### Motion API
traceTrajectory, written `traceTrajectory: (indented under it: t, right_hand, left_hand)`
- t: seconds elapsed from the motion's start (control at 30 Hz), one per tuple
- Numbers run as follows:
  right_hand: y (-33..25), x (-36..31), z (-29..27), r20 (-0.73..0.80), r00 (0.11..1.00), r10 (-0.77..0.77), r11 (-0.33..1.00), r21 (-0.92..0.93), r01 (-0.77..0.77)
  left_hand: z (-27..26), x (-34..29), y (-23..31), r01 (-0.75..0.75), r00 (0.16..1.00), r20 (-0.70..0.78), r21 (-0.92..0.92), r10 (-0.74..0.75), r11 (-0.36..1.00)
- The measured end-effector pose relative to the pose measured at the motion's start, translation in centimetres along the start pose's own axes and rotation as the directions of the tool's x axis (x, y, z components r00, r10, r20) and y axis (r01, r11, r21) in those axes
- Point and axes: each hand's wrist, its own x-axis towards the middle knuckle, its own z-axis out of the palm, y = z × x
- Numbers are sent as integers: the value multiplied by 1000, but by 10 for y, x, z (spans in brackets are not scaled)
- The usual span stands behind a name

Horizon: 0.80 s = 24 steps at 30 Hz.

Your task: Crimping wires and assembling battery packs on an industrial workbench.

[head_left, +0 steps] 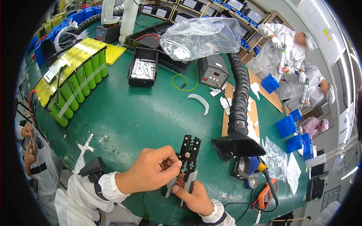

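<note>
My right hand [198,199] is wrapped round the grey handles of a pair of crimping pliers [189,148], near the front edge of the green table. Their black jaws have toothed notches and point away from me. Close against the left side of the pliers is my left hand [149,169], its thumb and fingers pinched together beside the pivot. What is in that pinch, if anything, is too small or hidden to make out.
A yellow-topped battery pack of green cells [81,84] stands at left. Behind are a black bin [143,81] of white strips and a soldering station [213,71]. A black extractor hose [239,90], soldering iron [264,169] and orange multimeter [267,194] are at right. Co-workers stand beyond.
</note>
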Motion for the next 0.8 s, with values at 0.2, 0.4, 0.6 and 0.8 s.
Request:
traceTrajectory:
  t: [0.2, 0.4, 0.6, 0.8]
  right_hand:
    - [4, 0, 1, -23, 998, -62, 998, -22, 61]
    - [7, 1, -1, -9, 999, -42, 999, -26, 42]
    - [13, 2, -3, -13, 999, -31, 999, 16, 31]
    - [13, 1, -3, -21, 999, -36, 999, 21, 36]
  left_hand:
    - [1, 2, -8, -99, 995, -18, 66, 101, 993]
    - [0, 0, -2, 17, 1000, 10, 55, -17, 998]
    - [-1, 1, 0, -32, 999, -3, 37, 32, 999]
    - [1, 2, -4, -74, 997, -28, 79, 77, 994]
